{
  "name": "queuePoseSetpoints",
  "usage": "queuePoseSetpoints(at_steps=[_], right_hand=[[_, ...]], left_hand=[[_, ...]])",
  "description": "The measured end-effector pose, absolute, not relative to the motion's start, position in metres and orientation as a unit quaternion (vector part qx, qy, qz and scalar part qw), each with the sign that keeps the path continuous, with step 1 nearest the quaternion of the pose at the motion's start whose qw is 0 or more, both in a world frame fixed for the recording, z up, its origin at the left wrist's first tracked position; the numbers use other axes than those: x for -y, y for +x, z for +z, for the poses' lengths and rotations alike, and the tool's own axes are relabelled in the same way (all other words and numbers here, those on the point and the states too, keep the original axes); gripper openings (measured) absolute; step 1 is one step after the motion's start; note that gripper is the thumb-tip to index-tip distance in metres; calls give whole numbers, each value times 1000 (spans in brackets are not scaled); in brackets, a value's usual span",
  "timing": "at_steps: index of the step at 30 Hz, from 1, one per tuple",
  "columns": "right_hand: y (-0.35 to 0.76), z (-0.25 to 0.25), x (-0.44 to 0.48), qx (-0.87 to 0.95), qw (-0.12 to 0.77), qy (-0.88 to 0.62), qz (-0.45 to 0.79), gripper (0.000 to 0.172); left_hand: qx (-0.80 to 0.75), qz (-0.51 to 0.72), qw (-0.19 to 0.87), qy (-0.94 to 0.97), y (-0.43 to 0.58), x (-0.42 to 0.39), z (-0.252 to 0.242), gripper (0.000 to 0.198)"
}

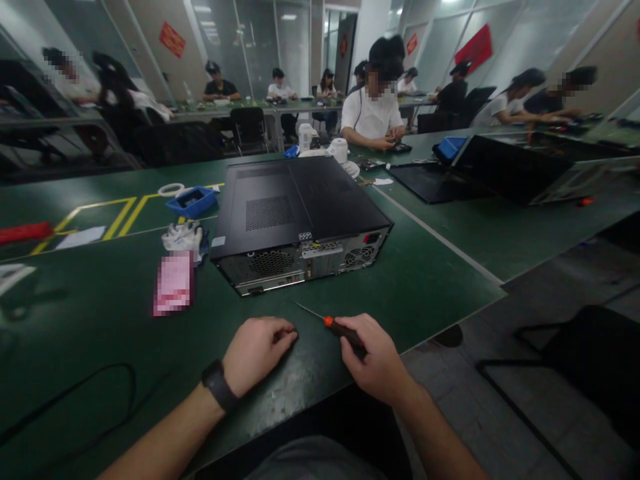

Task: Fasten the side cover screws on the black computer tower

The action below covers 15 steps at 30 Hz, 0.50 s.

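Counter [440, 280]: green, glossy, yellow-taped at left, pale strip at right. On it, left to right: black cable [133, 383], left of the left fingers [284, 339]; blue tray [193, 209], beyond them to the left; crumpled gloves [183, 237], nearer; pink item [173, 283], pixelated, nearer still. Black computer case [300, 213], lying flat, directly beyond both sets of fingers, rear panel towards them. Second case [510, 167], far beyond the right fingers [353, 360], to the right. Black chair [600, 373], right of the right fingers, on grey floor [465, 380].

Room: glass partitions, red wall decorations; people seated at farther counters; one co-worker [373, 117], white shirt, beyond the case.

Left hand [256, 353]: black wristband [219, 385]; back upward, fingers loosely curled, nothing visibly held. Right hand [376, 360]: fingers wrapped round the dark handle of a screwdriver [336, 326], orange collar, shaft angled left and away, tip short of the case.
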State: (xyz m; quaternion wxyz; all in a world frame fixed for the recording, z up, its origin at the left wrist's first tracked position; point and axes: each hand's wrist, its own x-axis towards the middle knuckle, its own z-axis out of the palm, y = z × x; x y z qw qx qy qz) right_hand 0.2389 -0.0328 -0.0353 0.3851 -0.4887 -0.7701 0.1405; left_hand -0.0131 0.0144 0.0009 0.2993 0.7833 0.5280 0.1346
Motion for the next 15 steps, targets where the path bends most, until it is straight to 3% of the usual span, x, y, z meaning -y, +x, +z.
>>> queuePoseSetpoints(at_steps=[7, 15], right_hand=[[230, -39, 36, 808, 275, -488, 184, 37], [228, -33, 41, 819, 253, -465, 220, 36]], left_hand=[[-525, 112, 252, 805, -19, -6, -16, 28], [-530, 118, 237, 806, -22, -1, -20, 25]])
